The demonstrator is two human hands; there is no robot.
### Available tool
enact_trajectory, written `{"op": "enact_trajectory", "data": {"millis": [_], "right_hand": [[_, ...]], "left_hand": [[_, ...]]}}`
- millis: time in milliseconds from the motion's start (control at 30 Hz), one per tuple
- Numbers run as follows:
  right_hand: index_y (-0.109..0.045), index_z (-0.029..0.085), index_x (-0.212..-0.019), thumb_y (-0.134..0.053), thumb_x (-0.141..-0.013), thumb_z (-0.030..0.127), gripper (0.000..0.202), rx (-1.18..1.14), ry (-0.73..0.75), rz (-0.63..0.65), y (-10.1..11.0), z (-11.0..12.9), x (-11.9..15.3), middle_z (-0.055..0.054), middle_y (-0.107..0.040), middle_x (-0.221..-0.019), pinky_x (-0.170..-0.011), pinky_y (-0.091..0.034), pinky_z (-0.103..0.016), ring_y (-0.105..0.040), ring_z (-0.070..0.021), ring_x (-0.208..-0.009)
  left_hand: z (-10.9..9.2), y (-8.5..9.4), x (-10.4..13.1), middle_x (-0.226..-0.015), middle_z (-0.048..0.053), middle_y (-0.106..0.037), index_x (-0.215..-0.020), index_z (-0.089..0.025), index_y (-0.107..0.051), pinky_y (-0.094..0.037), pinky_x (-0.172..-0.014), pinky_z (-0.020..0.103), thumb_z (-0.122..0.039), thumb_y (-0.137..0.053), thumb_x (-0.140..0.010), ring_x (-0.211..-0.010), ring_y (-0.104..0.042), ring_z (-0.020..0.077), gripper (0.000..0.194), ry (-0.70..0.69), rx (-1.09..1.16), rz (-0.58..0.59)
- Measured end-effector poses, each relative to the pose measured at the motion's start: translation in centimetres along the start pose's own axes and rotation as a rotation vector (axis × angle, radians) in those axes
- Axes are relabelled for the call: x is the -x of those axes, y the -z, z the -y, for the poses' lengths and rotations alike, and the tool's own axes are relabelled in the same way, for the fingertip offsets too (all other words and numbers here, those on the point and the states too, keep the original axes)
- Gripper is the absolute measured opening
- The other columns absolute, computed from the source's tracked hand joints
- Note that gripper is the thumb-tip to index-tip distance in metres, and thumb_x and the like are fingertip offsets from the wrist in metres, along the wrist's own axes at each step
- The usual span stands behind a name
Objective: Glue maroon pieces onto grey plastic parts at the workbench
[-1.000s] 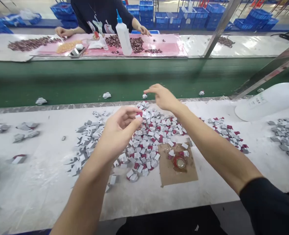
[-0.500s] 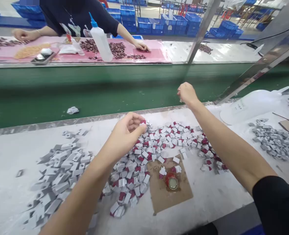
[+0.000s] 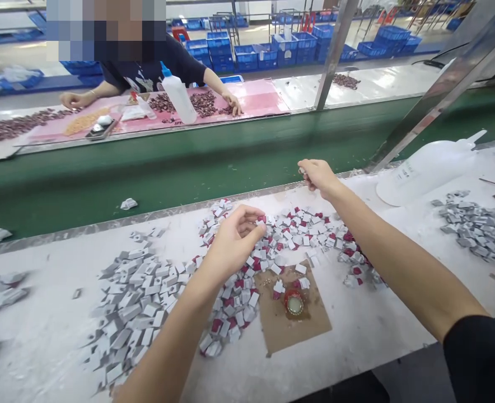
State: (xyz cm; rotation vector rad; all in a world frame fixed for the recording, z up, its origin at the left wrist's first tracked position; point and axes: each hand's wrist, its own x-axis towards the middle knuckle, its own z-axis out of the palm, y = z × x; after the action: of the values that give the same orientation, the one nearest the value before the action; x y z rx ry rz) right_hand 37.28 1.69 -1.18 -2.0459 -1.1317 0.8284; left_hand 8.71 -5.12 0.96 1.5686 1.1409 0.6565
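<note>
My left hand (image 3: 239, 238) is closed in a pinch over the heap, thumb and fingertips on a small grey-and-maroon block (image 3: 263, 220). Beyond it on the right, near the table's far edge, my right hand (image 3: 320, 178) pinches a small pale piece (image 3: 302, 170), partly hidden by the fingers. Beneath both hands spreads a pile of grey-and-maroon blocks (image 3: 298, 235). Plain grey blocks (image 3: 134, 296) are heaped to the left of my left forearm. A brown cardboard square (image 3: 281, 336) carries a red-rimmed bottle cap (image 3: 294, 303) and a few blocks.
A green conveyor belt (image 3: 197, 162) runs beyond the table, with loose pale lumps on it. Across it, a co-worker's hand (image 3: 231, 103) touches small dark pieces. A white jug (image 3: 424, 173) lies at right near another grey heap (image 3: 478, 229). A metal post (image 3: 335, 53) rises behind.
The view has swung left and up, so more of the left table shows. My right hand has turned, and the pale piece in its fingers now shows clearly. My left hand keeps its pinch.
</note>
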Motion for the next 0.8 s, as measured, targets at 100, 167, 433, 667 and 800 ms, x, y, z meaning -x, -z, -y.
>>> {"op": "enact_trajectory", "data": {"millis": [100,167,433,667,800], "right_hand": [[-0.071,0.020,-0.100,-0.059,-0.119,0.055,0.041,-0.115,0.015,0.065,2.6,-2.2,5.5,-0.005,-0.076,-0.096,-0.059,-0.058,-0.029,-0.068,-0.0155,-0.069],[-0.058,0.025,-0.083,-0.052,-0.115,0.061,0.049,-0.126,0.017,0.070,4.6,-4.5,9.5,-0.004,-0.069,-0.081,-0.048,-0.045,-0.030,-0.055,-0.0145,-0.055],[-0.061,0.030,-0.083,-0.066,-0.094,0.060,0.032,0.261,0.066,-0.250,9.1,-13.2,17.9,-0.008,-0.068,-0.078,-0.062,-0.038,-0.038,-0.059,-0.0285,-0.070],[-0.069,0.030,-0.093,-0.052,-0.098,0.054,0.030,0.446,0.286,-0.345,8.1,-16.3,19.1,-0.022,-0.076,-0.111,-0.109,-0.048,-0.067,-0.068,-0.0500,-0.125],[-0.078,0.026,-0.114,-0.054,-0.109,0.055,0.038,0.562,0.421,-0.413,8.3,-16.8,19.4,-0.026,-0.075,-0.133,-0.116,-0.047,-0.073,-0.063,-0.0544,-0.144]], "left_hand": [[0.2,-0.4,0.6,-0.118,0.011,-0.080,-0.112,-0.024,-0.074,-0.065,-0.101,0.047,-0.039,-0.076,-0.091,-0.113,-0.077,0.0289,0.025,0.001,-0.003,0.004],[0.3,-0.5,1.1,-0.116,0.011,-0.081,-0.111,-0.024,-0.074,-0.066,-0.097,0.046,-0.040,-0.076,-0.091,-0.109,-0.078,0.0283,0.025,0.003,-0.005,0.022],[-0.1,1.0,-0.3,-0.106,0.008,-0.081,-0.104,-0.023,-0.075,-0.064,-0.096,0.043,-0.031,-0.074,-0.093,-0.102,-0.077,0.0273,0.014,-0.032,-0.160,-0.082],[1.0,6.3,-8.6,-0.119,0.008,-0.082,-0.115,-0.017,-0.078,-0.065,-0.105,0.045,-0.023,-0.081,-0.104,-0.111,-0.078,0.0255,0.013,0.106,-0.394,-0.347],[2.8,8.5,-12.3,-0.139,0.012,-0.077,-0.140,-0.018,-0.075,-0.070,-0.100,0.049,-0.041,-0.080,-0.111,-0.118,-0.079,0.0274,0.037,0.249,-0.443,-0.396]]}}
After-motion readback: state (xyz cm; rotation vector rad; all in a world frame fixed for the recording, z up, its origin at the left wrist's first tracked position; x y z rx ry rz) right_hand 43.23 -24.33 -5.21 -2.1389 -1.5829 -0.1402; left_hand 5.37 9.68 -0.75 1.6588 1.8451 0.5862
